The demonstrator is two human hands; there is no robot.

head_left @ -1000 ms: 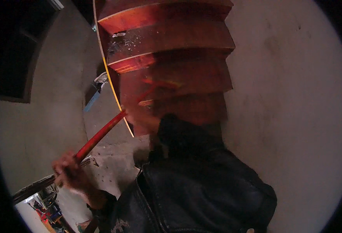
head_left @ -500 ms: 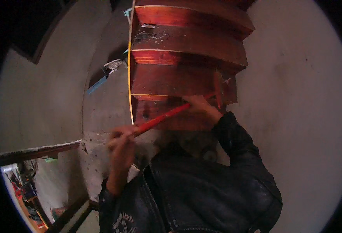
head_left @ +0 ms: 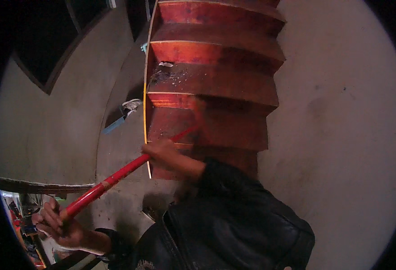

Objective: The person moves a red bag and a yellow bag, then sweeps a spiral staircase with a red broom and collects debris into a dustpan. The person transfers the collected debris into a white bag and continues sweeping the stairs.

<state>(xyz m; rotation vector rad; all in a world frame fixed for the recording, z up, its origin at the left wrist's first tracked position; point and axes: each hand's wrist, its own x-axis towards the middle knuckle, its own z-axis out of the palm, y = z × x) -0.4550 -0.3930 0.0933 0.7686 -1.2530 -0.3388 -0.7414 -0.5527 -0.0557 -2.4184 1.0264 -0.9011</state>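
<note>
- A person in a black leather jacket [head_left: 243, 220] is standing at reddish wooden stairs [head_left: 234, 128], holding a long red stick [head_left: 121, 173] at a slant; the work in hand looks like sweeping.
- The stick is running from the lower left up to the right, its far end lying over one of the nearer steps; the head there is blurring too much for its shape to be told.
- Crumbly dirt [head_left: 175, 78] and a white scrap [head_left: 165, 64] are lying on the next step up, towards its left side.
- For good work, laying the head flat along each step, drawing short strokes and clearing the higher step first would probably be helping most; the yellow edge strip [head_left: 145, 112] on the left is perhaps asking for care, as the stick is passing across it.
- The right hand [head_left: 164, 153] is clamping the stick partway along, back of the hand showing, its forearm crossing leftward before the chest.
- The left hand [head_left: 60, 227] is reaching out low to the left, fingers curling around the stick's near end; how firmly they are pressing, one cannot tell.
</note>
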